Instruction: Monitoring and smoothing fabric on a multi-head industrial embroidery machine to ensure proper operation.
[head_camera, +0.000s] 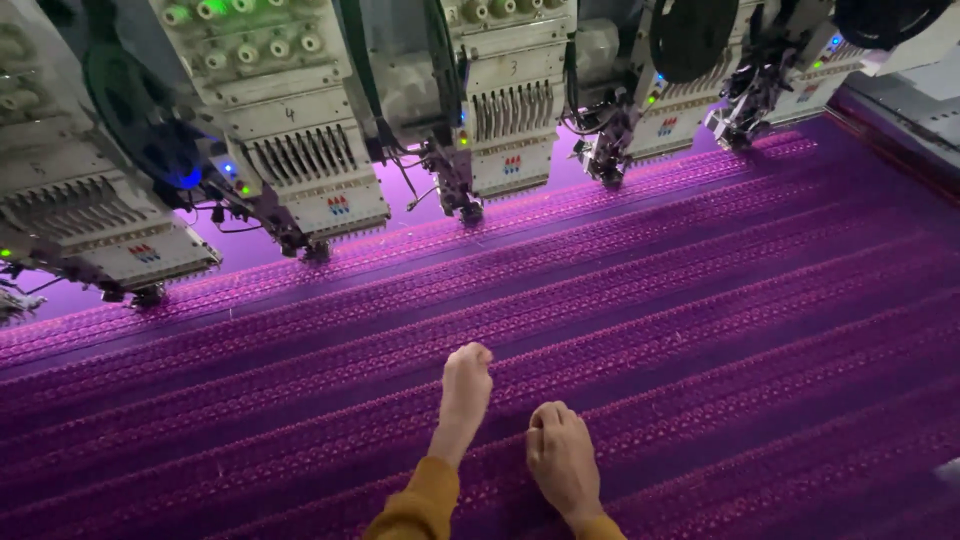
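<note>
A wide sheet of purple cloth (700, 300) fills most of the frame. It looks matt and woven, with raised, bumpy rows of stitched pattern running slantwise, and smoother darker bands between them. Near the top edge the cloth shines pale violet under lamp light. Across the top stand embroidery machine heads (300, 150) with cream-coloured painted metal casings, smooth and slightly glossy, and rows of thin bare-metal levers. Dark, glossy plastic discs sit at the upper left and upper right. At the bottom centre, the left hand (465, 395) and right hand (560, 455) lie on the cloth, wearing soft, matt mustard knit sleeves (420, 505).
</note>
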